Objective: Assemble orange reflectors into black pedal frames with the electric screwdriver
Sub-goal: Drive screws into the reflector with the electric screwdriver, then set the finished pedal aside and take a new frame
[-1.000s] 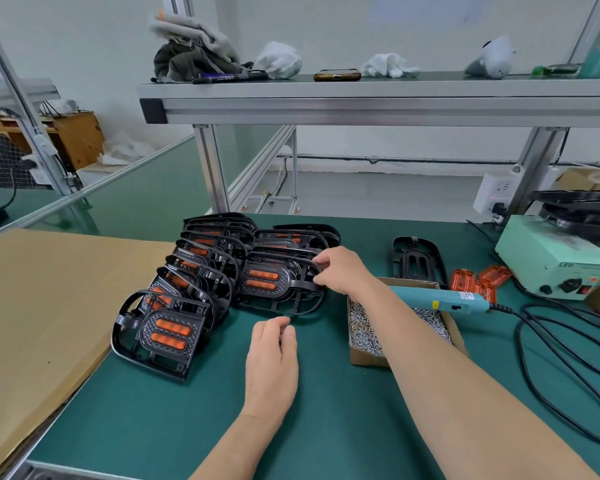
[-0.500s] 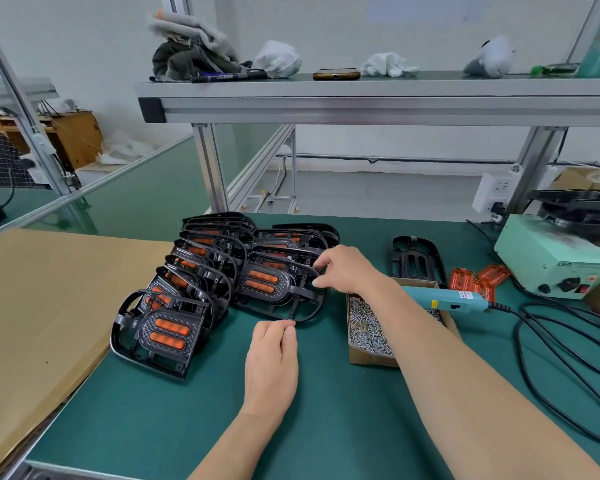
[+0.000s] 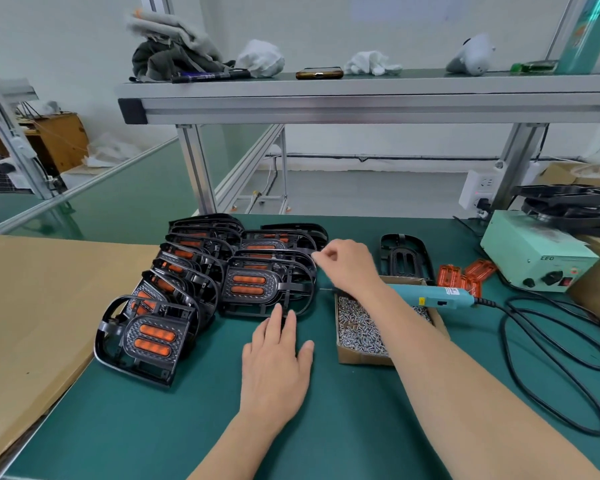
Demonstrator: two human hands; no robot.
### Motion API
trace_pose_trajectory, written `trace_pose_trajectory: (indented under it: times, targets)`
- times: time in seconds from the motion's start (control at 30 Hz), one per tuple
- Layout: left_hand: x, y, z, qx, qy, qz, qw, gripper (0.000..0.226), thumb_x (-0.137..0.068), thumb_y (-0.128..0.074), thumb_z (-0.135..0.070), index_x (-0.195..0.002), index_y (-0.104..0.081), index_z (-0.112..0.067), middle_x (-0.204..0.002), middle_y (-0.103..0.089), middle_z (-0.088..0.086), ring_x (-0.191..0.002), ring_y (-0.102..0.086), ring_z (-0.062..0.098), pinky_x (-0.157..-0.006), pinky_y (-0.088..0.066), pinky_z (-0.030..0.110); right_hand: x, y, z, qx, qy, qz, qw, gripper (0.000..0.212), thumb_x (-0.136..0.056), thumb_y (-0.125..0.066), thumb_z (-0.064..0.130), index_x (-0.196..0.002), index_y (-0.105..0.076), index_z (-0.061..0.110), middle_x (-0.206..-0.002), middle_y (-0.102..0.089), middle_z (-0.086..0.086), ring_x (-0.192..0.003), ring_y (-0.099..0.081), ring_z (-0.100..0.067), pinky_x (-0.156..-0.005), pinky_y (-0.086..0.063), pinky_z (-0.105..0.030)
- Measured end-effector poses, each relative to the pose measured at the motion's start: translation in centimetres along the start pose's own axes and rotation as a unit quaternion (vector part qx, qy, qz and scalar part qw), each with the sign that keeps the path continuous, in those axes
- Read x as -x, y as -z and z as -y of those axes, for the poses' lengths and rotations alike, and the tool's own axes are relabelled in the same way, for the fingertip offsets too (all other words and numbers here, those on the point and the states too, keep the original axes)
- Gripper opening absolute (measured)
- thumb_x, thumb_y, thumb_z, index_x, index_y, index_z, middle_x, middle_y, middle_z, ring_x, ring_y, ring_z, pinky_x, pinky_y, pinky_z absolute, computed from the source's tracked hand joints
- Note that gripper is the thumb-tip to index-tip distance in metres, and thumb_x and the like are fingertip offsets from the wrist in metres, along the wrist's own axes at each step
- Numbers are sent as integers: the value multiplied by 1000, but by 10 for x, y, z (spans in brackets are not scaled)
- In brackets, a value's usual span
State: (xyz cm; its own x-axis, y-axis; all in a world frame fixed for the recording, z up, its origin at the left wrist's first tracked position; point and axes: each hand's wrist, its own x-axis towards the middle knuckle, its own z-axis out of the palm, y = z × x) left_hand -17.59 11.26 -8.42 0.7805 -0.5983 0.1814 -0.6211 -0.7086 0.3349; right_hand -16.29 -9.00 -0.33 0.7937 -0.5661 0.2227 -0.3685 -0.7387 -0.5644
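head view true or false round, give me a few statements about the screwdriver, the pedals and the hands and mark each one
1. The teal electric screwdriver lies across the cardboard box of silver screws, with no hand gripping it. True.
2. The left hand grips the screwdriver. False: it lies flat on the green mat, fingers straight, near the pedals.
3. The lone black pedal frame behind the box is already fitted with reflectors. False: its slots are empty, and loose orange reflectors lie on the mat to its right.
4. The assembled black pedals with orange inserts lie in overlapping rows left of the box. True.
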Motion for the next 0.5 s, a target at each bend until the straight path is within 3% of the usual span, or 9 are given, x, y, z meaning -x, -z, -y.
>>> trace_pose_trajectory:
  times: [0.13, 0.2, 0.27, 0.5]
  targets:
    - [2, 0, 0, 37, -5, -12, 999, 59, -101, -28, -55, -156, -17, -36, -165, -5, -11, -144, -15, 16, -114, -23, 37, -14, 26, -46, 78, -79, -23, 994, 31, -99, -54, 31, -97, -76, 10, -104, -75, -7, -91, -67, -25, -78, -52, -32]
    - [4, 1, 0, 50, -6, -21, 999, 58, -100, -31, -54, -155, -20, -39, -163, -12, -7, -142, -17, 17, -114, -23, 35, -20, 37, -67, 120, -138, -13, 983, 36, -99, -52, 37, -117, -71, 12, -125, -66, -15, -111, -62, -34, -95, -52, -41]
    - [4, 1, 0, 57, -8, -36, 998, 57, -99, -33, -53, -153, -25, -39, -156, -21, -1, -138, -22, 19, -113, -25, 34, -24, 48, -85, 166, -211, -4, 963, 46, -98, -50, 42, -133, -60, 15, -140, -51, -19, -125, -51, -41, -104, -44, -46]
    - [3, -1, -1, 79, -10, -50, 996, 54, -99, -34, -51, -151, -31, -40, -141, -31, 1, -130, -27, 18, -108, -28, 31, -34, 73, -124, 187, -377, 70, 904, 54, -94, -47, 40, -143, -47, 17, -150, -47, -9, -137, -37, -33, -107, -31, -44]
